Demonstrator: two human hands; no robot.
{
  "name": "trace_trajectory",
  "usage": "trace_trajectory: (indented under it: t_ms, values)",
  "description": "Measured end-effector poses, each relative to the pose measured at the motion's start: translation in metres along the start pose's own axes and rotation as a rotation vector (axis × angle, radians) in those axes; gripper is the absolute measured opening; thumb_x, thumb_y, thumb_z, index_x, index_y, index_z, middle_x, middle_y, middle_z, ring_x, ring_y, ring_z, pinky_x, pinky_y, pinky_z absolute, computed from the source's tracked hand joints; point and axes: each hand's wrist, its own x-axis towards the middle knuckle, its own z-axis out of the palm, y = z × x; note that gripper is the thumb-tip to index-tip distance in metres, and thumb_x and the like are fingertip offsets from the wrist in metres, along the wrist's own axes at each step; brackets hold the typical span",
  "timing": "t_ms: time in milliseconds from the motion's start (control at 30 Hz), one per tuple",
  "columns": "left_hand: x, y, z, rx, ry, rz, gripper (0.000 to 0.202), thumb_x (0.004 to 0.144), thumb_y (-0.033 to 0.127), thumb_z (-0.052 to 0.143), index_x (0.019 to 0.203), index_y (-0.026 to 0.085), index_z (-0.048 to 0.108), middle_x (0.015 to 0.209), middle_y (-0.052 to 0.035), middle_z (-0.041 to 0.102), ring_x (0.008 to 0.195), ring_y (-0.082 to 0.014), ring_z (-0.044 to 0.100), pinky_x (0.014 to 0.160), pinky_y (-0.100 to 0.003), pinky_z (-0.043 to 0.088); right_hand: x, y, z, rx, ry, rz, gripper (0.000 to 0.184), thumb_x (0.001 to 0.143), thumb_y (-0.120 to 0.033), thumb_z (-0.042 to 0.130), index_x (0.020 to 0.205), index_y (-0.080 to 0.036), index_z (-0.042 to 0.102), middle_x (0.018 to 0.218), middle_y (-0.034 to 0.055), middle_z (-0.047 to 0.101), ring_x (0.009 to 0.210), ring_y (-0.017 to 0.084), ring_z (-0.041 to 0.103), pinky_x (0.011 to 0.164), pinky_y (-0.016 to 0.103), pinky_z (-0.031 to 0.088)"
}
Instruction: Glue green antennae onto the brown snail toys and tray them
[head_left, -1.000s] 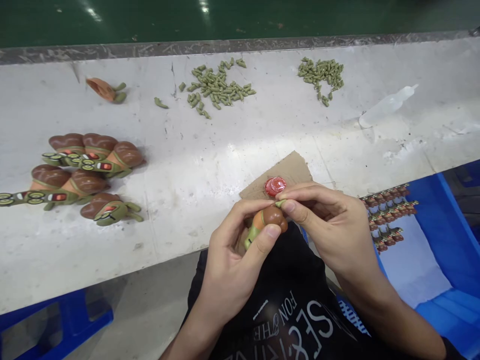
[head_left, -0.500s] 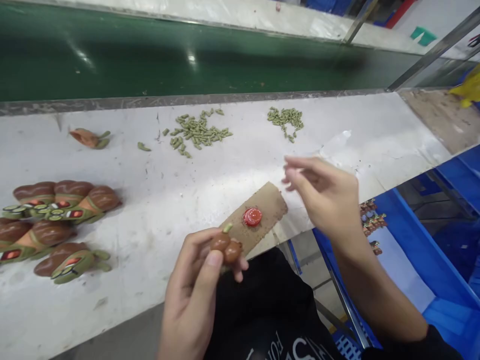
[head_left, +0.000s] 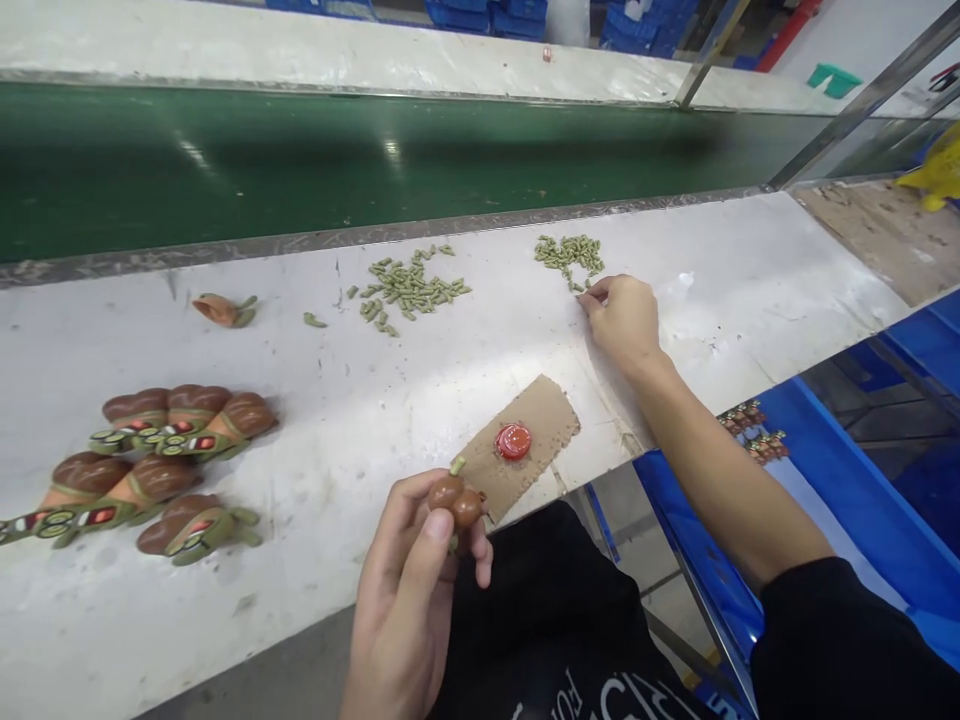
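Note:
My left hand [head_left: 420,570] grips a small glossy brown figure part [head_left: 455,502] with rounded lobes and a short green peg sticking up from its top. My right hand [head_left: 624,315] reaches out over the table, thumb and finger pinched at the near edge of the smaller pile of green pegs [head_left: 568,253]. The fingertips partly hide the piece they pinch. Between the hands a strip of brown cardboard [head_left: 551,410] lies on the table, with a red, shiny round cap [head_left: 514,441] on it.
Left on the white table [head_left: 315,540] lie several brown-and-green figure parts [head_left: 187,420]. Behind are a larger peg pile [head_left: 412,285], a single green piece [head_left: 314,320] and an orange-and-green hollow part [head_left: 223,309]. A green belt [head_left: 300,160] runs beyond; a blue bin [head_left: 840,480] stands lower right.
My right hand has moved forward from above the cardboard to the smaller peg pile, its fingers closing into a pinch. My left hand still holds the brown part. The view has shifted slightly.

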Motion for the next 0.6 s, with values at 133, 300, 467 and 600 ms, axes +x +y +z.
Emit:
trace_trajectory:
  t_ms: [133, 300, 467, 600]
  values:
    - [0.001, 0.008, 0.0, -0.093, -0.07, -0.066, 0.035, 0.088, 0.038, 0.107, 0.112, 0.022, 0.087, 0.1, -0.0013, 0.069, 0.068, -0.008, 0.057, 0.057, -0.018, 0.051, -0.044, -0.019, -0.025, 0.128, -0.076, -0.099, 0.012, 0.103, -0.017, 0.08, 0.093, -0.021, 0.084, 0.101, 0.0088, 0.089, 0.076, 0.027, 0.082, 0.083, 0.045, 0.068]
    - [0.005, 0.01, 0.001, -0.2, -0.117, -0.092, 0.031, 0.091, 0.031, 0.105, 0.113, 0.021, 0.085, 0.099, -0.0006, 0.072, 0.065, -0.0054, 0.059, 0.051, -0.012, 0.048, -0.141, -0.052, -0.061, 0.35, -0.171, -0.686, 0.012, 0.114, -0.016, 0.078, 0.111, -0.025, 0.085, 0.103, 0.0029, 0.092, 0.089, 0.021, 0.088, 0.084, 0.033, 0.074]
    - [0.011, 0.002, -0.002, -0.2, -0.24, -0.057, 0.021, 0.099, 0.026, 0.1, 0.113, 0.02, 0.086, 0.091, 0.0011, 0.073, 0.065, -0.0057, 0.065, 0.055, -0.012, 0.055, -0.18, -0.062, -0.066, 0.38, -0.304, -0.878, 0.023, 0.122, -0.01, 0.06, 0.124, -0.011, 0.084, 0.118, 0.0116, 0.092, 0.106, 0.018, 0.09, 0.094, 0.023, 0.073]
    - [0.013, -0.002, -0.002, -0.163, -0.231, -0.034, 0.021, 0.097, 0.024, 0.102, 0.108, 0.019, 0.084, 0.09, 0.0012, 0.077, 0.065, -0.0047, 0.065, 0.06, -0.012, 0.058, -0.181, -0.061, -0.057, 0.591, -0.354, -0.687, 0.015, 0.116, -0.009, 0.073, 0.119, -0.013, 0.087, 0.112, 0.0083, 0.092, 0.106, 0.018, 0.089, 0.1, 0.024, 0.073]
